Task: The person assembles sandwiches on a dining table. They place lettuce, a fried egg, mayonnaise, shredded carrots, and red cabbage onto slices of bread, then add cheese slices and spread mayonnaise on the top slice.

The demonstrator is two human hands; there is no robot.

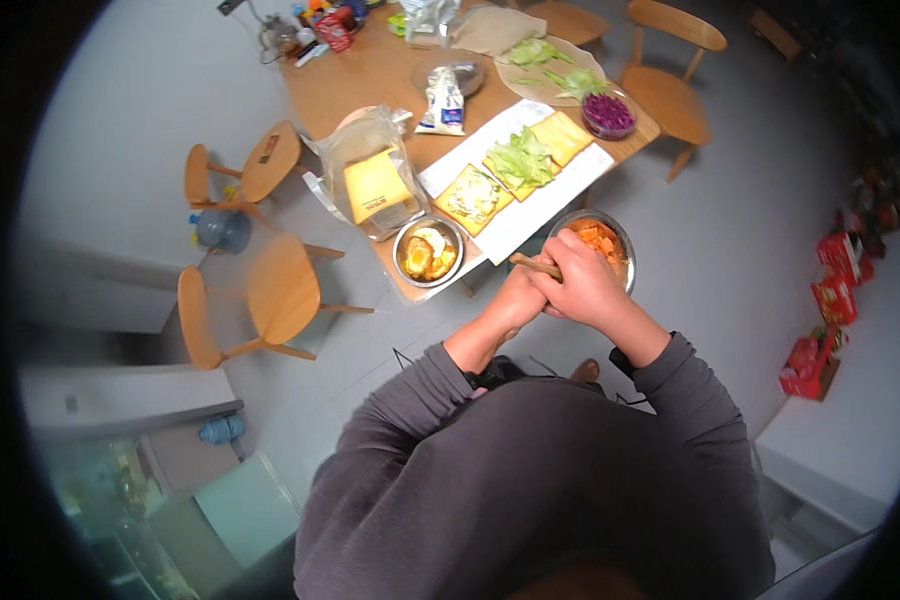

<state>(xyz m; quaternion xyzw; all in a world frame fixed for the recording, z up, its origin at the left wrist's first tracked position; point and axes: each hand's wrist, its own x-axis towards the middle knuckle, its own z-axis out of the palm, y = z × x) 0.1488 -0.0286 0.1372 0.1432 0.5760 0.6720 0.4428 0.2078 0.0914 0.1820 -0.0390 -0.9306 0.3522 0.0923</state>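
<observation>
My right hand (581,274) is closed around a wooden utensil handle (538,266), over a metal bowl (629,259) of orange chunks. My left hand (521,298) presses against the right one near the bowl's left side; whether it grips the bowl or the handle is hidden. On white paper (517,217) lie bread slices in a row: one with a pale chopped spread (474,196), one under lettuce (523,159), one plain (561,139). A second metal bowl (429,283) with fried eggs (420,257) stands at the table corner, beside an opened bag of sliced bread (379,187).
Purple shredded cabbage (607,114) fills a clear bowl at the table's right edge. Behind are lettuce leaves on a round board (532,82), a white and blue packet (445,101) and jars. Wooden chairs (281,289) stand left and behind; red packages (810,364) lie far right.
</observation>
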